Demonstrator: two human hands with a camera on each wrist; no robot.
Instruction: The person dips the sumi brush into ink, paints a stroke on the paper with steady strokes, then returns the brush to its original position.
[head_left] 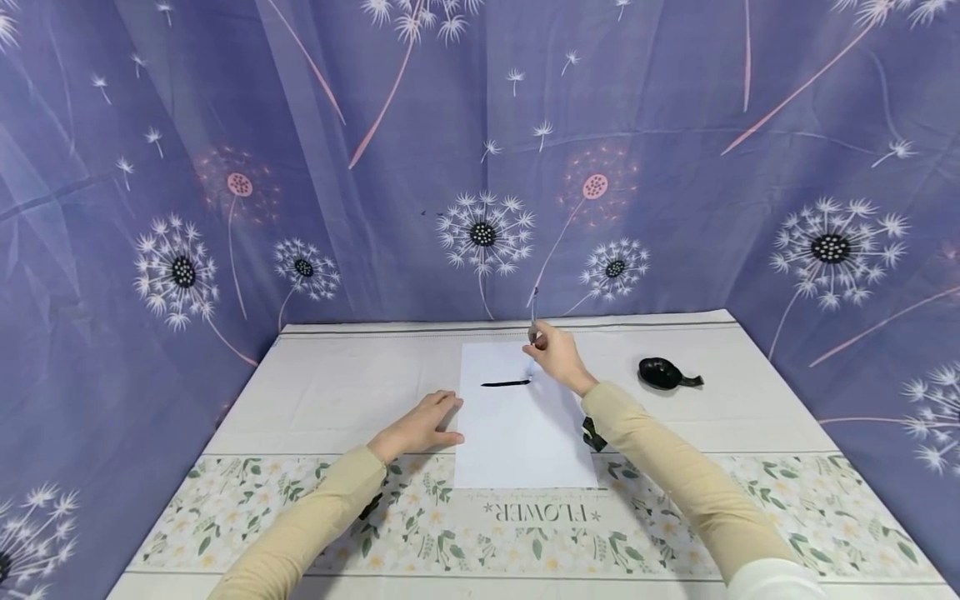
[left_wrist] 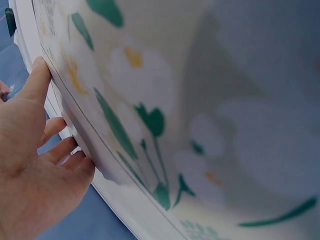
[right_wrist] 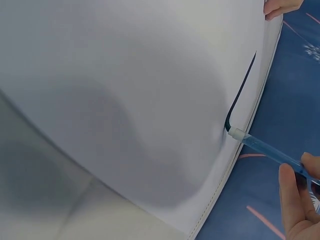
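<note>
A sheet of white paper [head_left: 525, 442] lies on the table with one black stroke [head_left: 501, 384] across its upper part. My right hand [head_left: 558, 354] pinches a writing brush [right_wrist: 267, 150] by its handle, a bluish see-through shaft with a white collar low down. The brush stands nearly upright in the head view, its tip at the right end of the stroke. At the paper's left edge rests my left hand [head_left: 422, 425], fingers and thumb spread and holding nothing. The left wrist view shows its palm and loosely bent fingers [left_wrist: 62, 150] near the paper's edge.
Right of the paper sits a small black ladle-shaped dish [head_left: 662, 373] with a short handle. A floral cloth band [head_left: 675, 533] runs across the table's front. Dandelion-patterned blue curtains [head_left: 405, 208] hang behind the table and along both sides.
</note>
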